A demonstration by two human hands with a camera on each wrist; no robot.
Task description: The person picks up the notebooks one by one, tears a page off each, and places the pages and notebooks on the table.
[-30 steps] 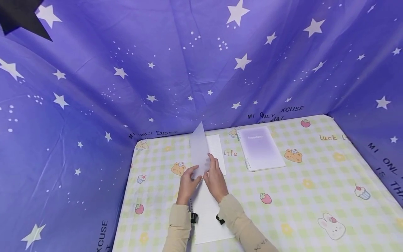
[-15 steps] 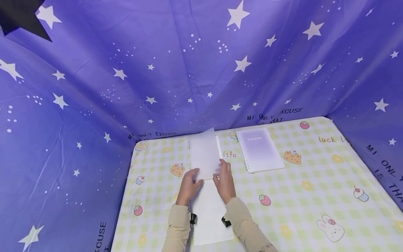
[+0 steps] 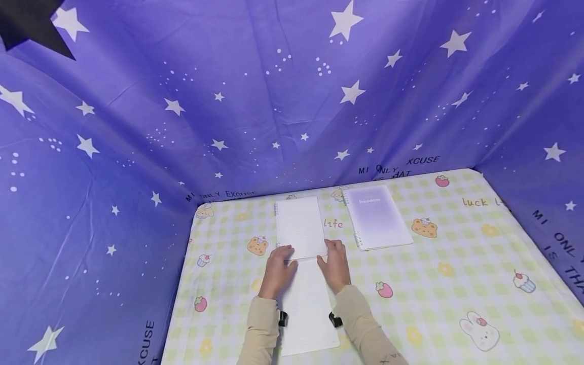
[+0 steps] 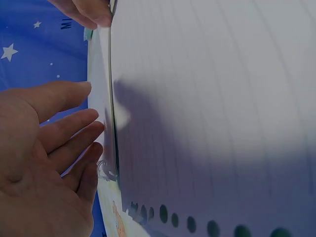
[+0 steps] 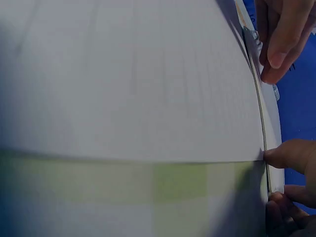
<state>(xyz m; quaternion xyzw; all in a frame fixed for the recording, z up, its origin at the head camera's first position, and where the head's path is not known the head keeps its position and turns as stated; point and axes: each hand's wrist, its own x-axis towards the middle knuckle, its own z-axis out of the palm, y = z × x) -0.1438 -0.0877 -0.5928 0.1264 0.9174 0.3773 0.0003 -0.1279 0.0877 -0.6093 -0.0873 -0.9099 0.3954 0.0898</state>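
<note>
Table (image 3: 456,309): pale green-and-white checked surface, cartoon prints. Lying on it: ring-bound notebook (image 3: 298,220), white page up; lined paper (image 3: 310,309) with punched left side, just beside notebook's near edge; purple notebook (image 3: 378,220) marked "freedom", right of both, slightly angled.

Notebook (image 3: 298,225) lies flat, white page up, rings along left edge. Lined paper (image 3: 310,314) flat on the near side of it: white, punched holes down left side, top edge right at notebook's near edge; sheet count unclear. Left hand (image 3: 277,274) at notebook's near-left corner, right hand (image 3: 336,266) at near-right corner.
</note>
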